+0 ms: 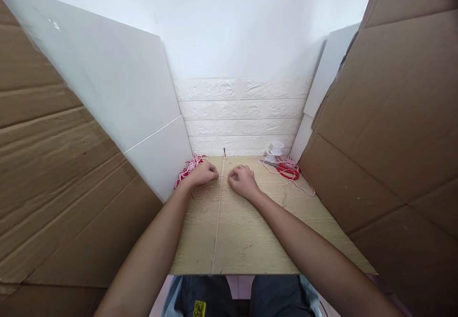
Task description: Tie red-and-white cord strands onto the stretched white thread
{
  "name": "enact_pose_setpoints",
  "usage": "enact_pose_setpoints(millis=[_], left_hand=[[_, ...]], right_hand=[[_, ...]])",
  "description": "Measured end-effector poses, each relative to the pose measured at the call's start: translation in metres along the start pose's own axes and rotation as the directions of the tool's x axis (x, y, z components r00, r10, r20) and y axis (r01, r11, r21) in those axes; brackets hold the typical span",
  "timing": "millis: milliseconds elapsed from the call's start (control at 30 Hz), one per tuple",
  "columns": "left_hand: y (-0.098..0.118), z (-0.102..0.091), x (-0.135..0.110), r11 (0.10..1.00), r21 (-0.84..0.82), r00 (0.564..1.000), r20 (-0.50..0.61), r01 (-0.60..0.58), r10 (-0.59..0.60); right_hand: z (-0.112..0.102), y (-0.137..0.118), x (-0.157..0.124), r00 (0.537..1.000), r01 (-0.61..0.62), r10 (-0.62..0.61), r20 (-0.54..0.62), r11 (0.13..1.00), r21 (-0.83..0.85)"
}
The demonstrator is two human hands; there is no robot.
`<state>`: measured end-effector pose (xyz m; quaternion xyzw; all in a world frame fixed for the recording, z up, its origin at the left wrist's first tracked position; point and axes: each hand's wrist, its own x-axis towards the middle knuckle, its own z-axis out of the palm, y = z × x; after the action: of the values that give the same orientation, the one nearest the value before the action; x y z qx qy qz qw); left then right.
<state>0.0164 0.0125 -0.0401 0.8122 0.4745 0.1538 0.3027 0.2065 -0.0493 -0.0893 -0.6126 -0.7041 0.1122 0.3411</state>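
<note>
A taut pale cord (218,212) runs from a small pin at the back of the wooden board (250,240) toward me. My left hand (203,174) rests on the board just left of the cord, fingers curled in a pinch. My right hand (243,179) sits just right of it, fingers also pinched. A thin thread (223,177) stretches between the two hands across the cord. Loose pale thread lies in loops (209,196) under the hands.
A tangle of red and white thread (189,166) lies at the back left. White spools (275,151) and red-handled scissors (288,171) sit at the back right. Cardboard panels (393,131) and white boards (118,88) wall in both sides.
</note>
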Motion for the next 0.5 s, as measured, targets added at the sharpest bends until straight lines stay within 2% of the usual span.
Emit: enact_pose_setpoints(millis=[233, 333, 500], left_hand=[[-0.0083, 0.0008, 0.0015, 0.999, 0.054, 0.999, -0.050, -0.006, 0.009], [-0.0089, 0.0003, 0.0019, 0.998, 0.063, 0.999, -0.040, -0.021, 0.024], [-0.0083, -0.0021, 0.0004, 0.998, 0.059, 0.999, -0.028, 0.022, -0.021]], right_hand=[[0.0016, 0.0052, 0.0032, 0.999, -0.024, 0.024, -0.023, 0.999, 0.026], [0.0018, 0.0055, 0.0030, 1.000, -0.015, 0.016, -0.026, 1.000, 0.024], [0.0036, 0.0060, 0.0030, 0.999, -0.028, 0.031, -0.039, 0.998, 0.055]])
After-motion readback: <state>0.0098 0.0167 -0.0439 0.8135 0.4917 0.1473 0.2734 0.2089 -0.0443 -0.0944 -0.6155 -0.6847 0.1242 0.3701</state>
